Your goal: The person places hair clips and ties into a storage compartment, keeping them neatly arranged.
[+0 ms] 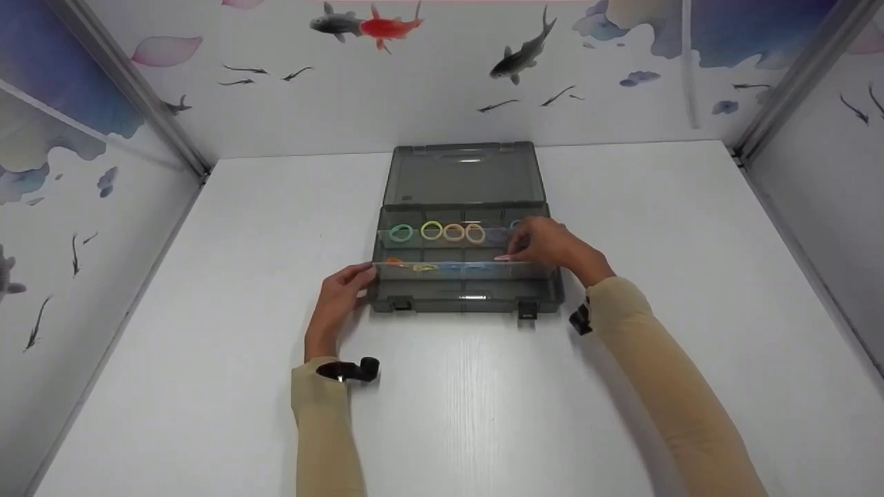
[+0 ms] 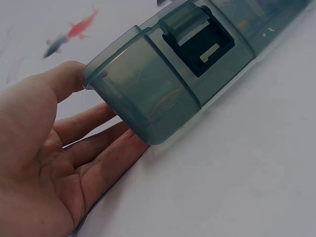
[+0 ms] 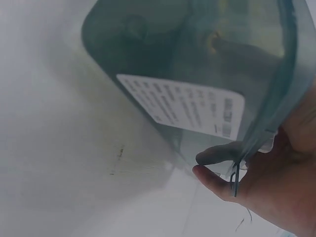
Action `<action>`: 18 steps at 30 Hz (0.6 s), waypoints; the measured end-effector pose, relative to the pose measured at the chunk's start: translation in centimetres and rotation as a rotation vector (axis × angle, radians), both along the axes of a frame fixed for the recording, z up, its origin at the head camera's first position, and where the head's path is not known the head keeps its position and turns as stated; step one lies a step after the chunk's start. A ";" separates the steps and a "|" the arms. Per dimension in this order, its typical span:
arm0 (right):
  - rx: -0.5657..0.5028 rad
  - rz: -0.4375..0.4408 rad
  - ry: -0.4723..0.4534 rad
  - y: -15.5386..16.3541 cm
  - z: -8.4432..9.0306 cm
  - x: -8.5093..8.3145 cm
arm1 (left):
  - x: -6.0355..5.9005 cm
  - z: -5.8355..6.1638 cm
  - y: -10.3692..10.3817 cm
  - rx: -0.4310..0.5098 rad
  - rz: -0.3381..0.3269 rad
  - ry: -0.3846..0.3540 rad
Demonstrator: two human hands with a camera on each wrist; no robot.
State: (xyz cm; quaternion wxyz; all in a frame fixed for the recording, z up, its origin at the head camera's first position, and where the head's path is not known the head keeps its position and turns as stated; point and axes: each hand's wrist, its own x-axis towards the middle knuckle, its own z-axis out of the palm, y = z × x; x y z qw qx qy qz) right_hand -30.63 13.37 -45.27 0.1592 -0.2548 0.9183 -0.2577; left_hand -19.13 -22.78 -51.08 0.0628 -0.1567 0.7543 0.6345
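A smoky see-through compartment box [image 1: 431, 304] lies with its lid [image 1: 463, 181] folded back. My left hand [image 1: 340, 297] touches its left end; in the left wrist view the thumb is at the rim and the straight fingers [image 2: 106, 158] lie against the side wall. My right hand [image 1: 549, 243] reaches into the right side, pinching a small pink piece [image 1: 503, 258] between thumb and fingertips. Several coloured rings, including a teal ring [image 1: 401, 233] and a yellow ring [image 1: 431, 230], stand in the back row. An orange piece [image 1: 396, 262] and a yellow piece [image 1: 425, 268] lie in the middle row.
The box stands on a white table [image 1: 428, 414] near the back panel [image 1: 442, 83], which is printed with fish. Latches [image 1: 527, 310] hang at the box's front edge. A printed label [image 3: 185, 106] is on its right end. Black wrist cameras [image 1: 359, 370] sit at the sleeves.
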 end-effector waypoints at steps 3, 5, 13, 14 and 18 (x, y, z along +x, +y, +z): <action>0.000 0.013 -0.007 0.1 0.0 0.0 | 0.0 0.0 0.2 0.009 0.000 0.012; 0.003 0.022 -0.015 0.2 0.0 0.0 | 0.0 -0.1 0.2 0.011 -0.002 0.011; -0.011 0.036 -0.040 0.5 0.1 0.1 | -0.2 -0.2 0.3 0.016 -0.008 0.005; -0.013 0.041 -0.041 0.5 0.0 0.1 | -0.3 -0.3 0.3 0.016 -0.008 0.005; -0.019 0.043 -0.039 0.7 0.0 0.1 | -0.4 -0.3 0.2 0.028 -0.008 0.010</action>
